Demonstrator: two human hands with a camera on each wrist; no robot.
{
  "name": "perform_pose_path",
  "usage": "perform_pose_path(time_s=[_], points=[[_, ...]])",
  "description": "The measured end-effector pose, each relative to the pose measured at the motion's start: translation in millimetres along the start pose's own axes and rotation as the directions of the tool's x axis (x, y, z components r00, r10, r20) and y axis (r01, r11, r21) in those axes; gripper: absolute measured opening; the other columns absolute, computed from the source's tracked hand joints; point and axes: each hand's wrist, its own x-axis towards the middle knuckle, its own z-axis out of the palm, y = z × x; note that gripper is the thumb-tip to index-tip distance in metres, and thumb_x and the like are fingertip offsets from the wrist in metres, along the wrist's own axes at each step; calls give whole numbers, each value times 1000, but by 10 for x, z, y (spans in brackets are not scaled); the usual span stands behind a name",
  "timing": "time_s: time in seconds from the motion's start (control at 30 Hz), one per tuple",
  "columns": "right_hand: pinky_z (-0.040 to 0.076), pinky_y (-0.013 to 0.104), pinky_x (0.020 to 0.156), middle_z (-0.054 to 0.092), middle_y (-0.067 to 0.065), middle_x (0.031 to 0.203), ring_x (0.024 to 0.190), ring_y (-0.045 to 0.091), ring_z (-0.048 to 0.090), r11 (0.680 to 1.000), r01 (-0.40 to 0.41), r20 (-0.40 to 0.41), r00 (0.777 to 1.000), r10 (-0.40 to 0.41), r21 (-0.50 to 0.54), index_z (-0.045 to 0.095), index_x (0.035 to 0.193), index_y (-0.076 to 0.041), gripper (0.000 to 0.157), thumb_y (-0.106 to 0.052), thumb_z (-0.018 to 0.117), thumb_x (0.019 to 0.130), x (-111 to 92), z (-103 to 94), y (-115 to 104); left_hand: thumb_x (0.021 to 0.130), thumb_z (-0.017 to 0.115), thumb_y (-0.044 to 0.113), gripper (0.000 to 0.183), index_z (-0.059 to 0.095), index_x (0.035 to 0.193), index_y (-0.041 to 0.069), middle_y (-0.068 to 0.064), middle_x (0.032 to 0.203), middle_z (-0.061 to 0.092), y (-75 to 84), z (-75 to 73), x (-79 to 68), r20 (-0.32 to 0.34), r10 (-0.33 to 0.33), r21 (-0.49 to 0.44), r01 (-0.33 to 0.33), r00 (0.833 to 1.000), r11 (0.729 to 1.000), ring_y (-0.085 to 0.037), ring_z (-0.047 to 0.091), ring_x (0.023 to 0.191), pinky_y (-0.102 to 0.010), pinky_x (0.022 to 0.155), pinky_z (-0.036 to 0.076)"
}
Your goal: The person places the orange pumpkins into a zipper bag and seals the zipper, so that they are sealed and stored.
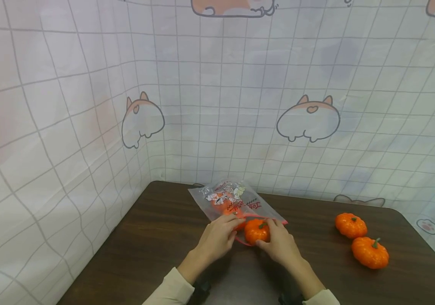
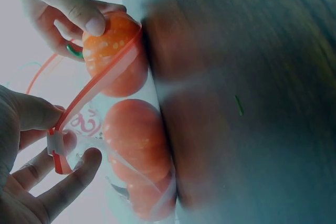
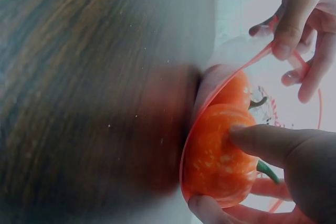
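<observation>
A clear zip bag [image 1: 267, 208] with red edging and a printed pattern lies on the table, its mouth toward me. My left hand [image 1: 215, 236] pinches the red edge at the mouth's left side, by a whitish slider [image 2: 54, 143]. My right hand [image 1: 282, 245] grips a small orange pumpkin [image 1: 255, 232] with a green stem, thumb on its near side. That pumpkin sits in the bag's mouth, the red rim [image 3: 190, 145] passing under it. Further pumpkins [image 2: 137, 134] lie inside the bag, partly hidden by the film and my left hand.
Two more orange pumpkins, one behind [image 1: 350, 225] and one nearer [image 1: 370, 253], stand at the right on the dark wooden table [image 1: 145, 237]. A white grid-patterned cloth [image 1: 217, 93] hangs behind and along the left side.
</observation>
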Motion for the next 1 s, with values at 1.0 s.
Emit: perform_pose_path(time_s=[1.0], points=[[39, 34, 52, 62, -1, 71, 61, 18, 55, 990, -130, 43, 991, 128, 49, 66, 81, -15, 14, -23, 75, 87, 42, -73, 34, 86, 77, 6, 40, 74, 124, 16, 4, 115, 73, 8, 5, -12, 20, -16, 27, 16, 1000, 1000, -15, 68, 104, -33, 86, 60]])
